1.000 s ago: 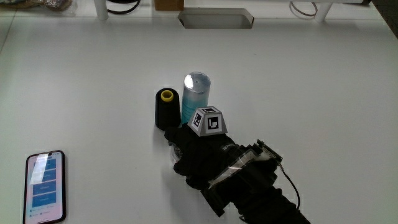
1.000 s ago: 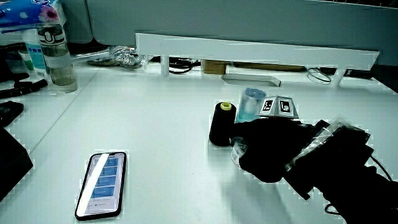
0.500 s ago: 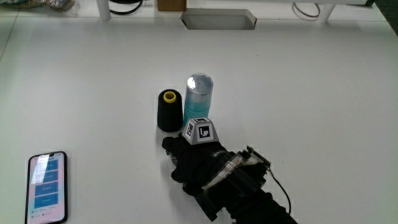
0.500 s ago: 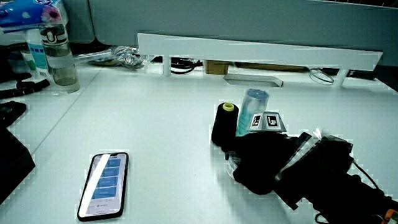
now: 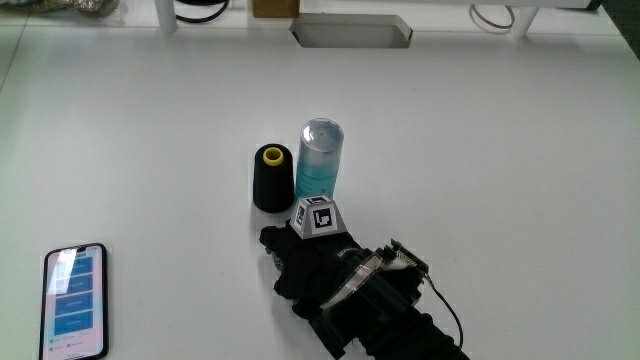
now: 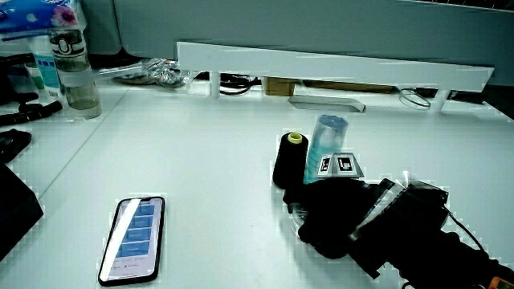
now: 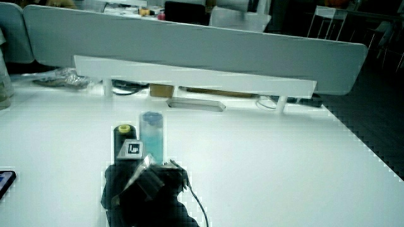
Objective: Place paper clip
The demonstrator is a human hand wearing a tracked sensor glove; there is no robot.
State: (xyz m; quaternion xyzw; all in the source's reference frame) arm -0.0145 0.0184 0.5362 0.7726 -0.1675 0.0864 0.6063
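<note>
Careful: your hand (image 5: 312, 268), grip unreadable, sits just beside the spool (image 5: 272, 178) and bottle (image 5: 320, 158); you could topple them.

In a side view the black-gloved hand (image 6: 331, 215) rests on the white worktop (image 6: 209, 152), nearer the person than the black thread spool with yellow core (image 6: 288, 160) and the translucent blue plastic bottle (image 6: 325, 146); a black smartphone (image 6: 133, 238) lies well apart
</note>
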